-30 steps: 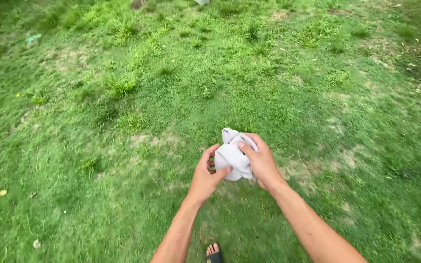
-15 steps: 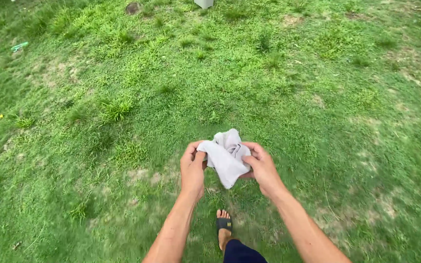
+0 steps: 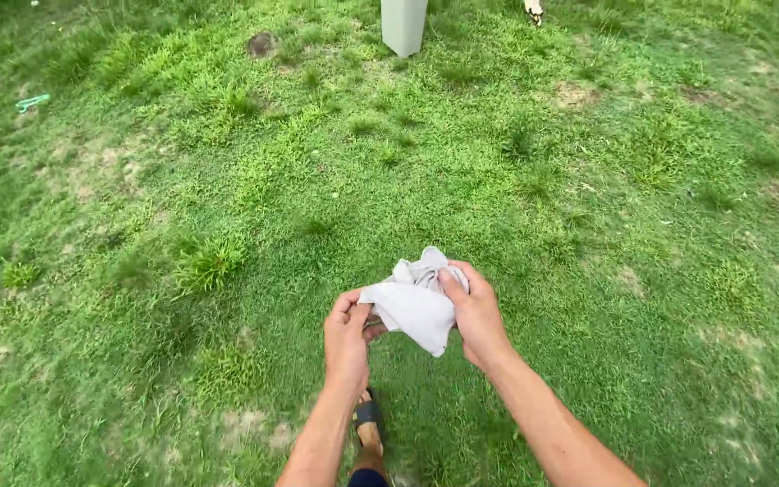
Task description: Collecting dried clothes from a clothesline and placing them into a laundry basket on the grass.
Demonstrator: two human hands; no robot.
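Between left hand (image 3: 346, 338) and right hand (image 3: 476, 313), both pinching it, a crumpled white cloth (image 3: 415, 302).

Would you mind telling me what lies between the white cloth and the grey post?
Only bare grass lies between the white cloth and the grey post, in the head view.

A single head-worn camera looks steeply down and forward over the person's own forearms, which enter from the bottom edge. The hands sit close, in the lower centre of the frame. The grass lawn (image 3: 227, 180) fills the picture, receding to a grey post base (image 3: 404, 25) at the top centre.
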